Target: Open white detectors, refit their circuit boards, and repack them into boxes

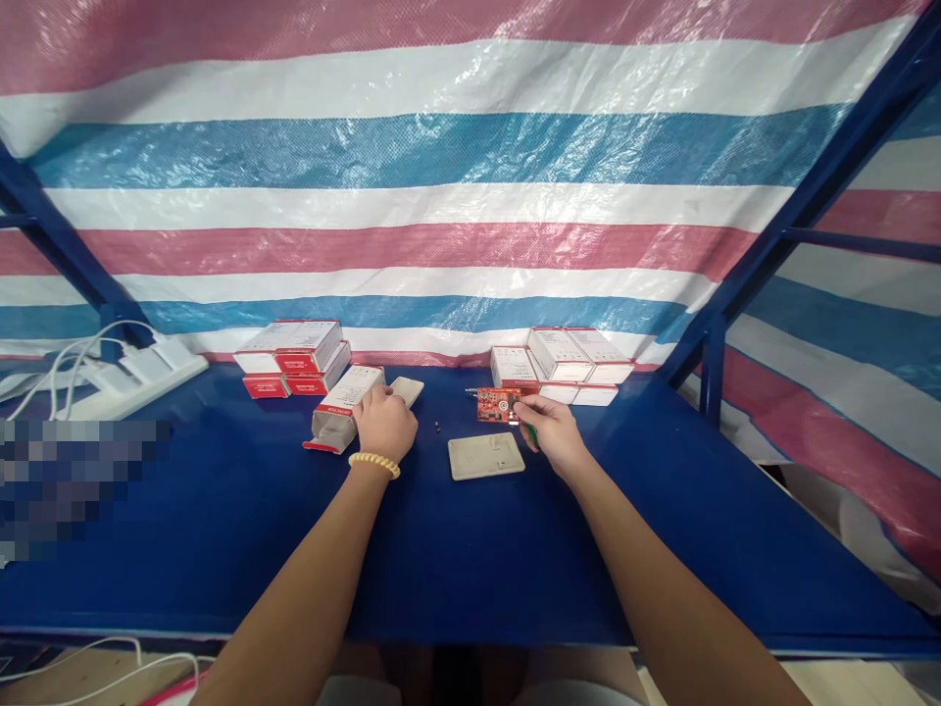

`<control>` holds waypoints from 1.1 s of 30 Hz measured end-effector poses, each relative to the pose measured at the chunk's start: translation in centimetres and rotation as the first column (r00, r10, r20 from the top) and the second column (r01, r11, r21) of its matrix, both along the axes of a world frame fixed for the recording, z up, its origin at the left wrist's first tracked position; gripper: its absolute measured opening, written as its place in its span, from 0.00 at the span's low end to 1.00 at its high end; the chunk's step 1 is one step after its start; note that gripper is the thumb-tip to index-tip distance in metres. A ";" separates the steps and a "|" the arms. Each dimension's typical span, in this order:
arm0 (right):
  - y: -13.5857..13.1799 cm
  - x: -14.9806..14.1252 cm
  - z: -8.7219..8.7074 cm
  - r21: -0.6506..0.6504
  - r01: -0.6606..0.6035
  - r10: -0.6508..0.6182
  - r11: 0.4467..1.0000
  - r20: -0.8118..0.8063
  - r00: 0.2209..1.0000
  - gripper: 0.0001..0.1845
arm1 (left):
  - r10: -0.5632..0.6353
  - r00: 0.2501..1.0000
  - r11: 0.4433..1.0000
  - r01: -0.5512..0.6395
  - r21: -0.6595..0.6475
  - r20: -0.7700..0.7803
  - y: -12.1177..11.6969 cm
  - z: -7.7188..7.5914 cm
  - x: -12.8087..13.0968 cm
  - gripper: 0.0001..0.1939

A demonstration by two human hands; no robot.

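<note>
My right hand (553, 431) pinches a red circuit board (497, 405) by its right end, above the table. A thin metal piece sticks out left of the board, and something green (533, 437) shows under the fingers. Just below lies a cream plastic shell half (486, 457), flat on the table. My left hand (386, 422), fingers curled, is between an open red-and-white box (336, 424) and a second cream plastic piece (409, 390). Its fingertips are hidden, so what they grip does not show. Tiny dark parts (437, 427) lie between the hands.
Stacked red-and-white boxes stand at the back left (294, 355) and back right (563, 358) of the blue table (470, 559). A white power strip (139, 378) with plugs and cables sits far left. Blue metal posts (710, 368) and a striped sheet (441, 157) enclose the back.
</note>
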State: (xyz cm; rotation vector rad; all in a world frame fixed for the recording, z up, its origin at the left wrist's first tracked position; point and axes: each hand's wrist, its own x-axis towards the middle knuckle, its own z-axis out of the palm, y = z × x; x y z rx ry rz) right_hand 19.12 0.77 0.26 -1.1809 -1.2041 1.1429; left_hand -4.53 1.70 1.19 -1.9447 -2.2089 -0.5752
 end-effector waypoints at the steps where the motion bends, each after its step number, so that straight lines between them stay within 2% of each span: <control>1: 0.0 0.0 0.0 0.000 -0.003 0.003 1.000 0.006 1.000 0.13 | -0.002 1.000 1.000 0.002 -0.004 -0.001 0.0 0.0 0.0 0.16; 22: -0.2 -0.1 0.2 0.021 -0.018 0.016 1.000 0.073 0.997 0.15 | -0.095 0.995 0.995 0.095 -0.038 0.008 0.0 0.2 0.1 0.13; 29: -0.8 -0.1 0.8 -0.053 -0.144 0.144 0.988 -0.004 0.990 0.12 | -0.109 0.994 0.993 0.109 -0.044 0.009 0.3 0.0 0.2 0.13; 33: -0.9 0.2 0.8 -0.117 -0.198 0.204 0.973 0.040 0.978 0.11 | -0.170 0.985 0.984 0.171 -0.040 0.042 0.4 -0.1 0.2 0.12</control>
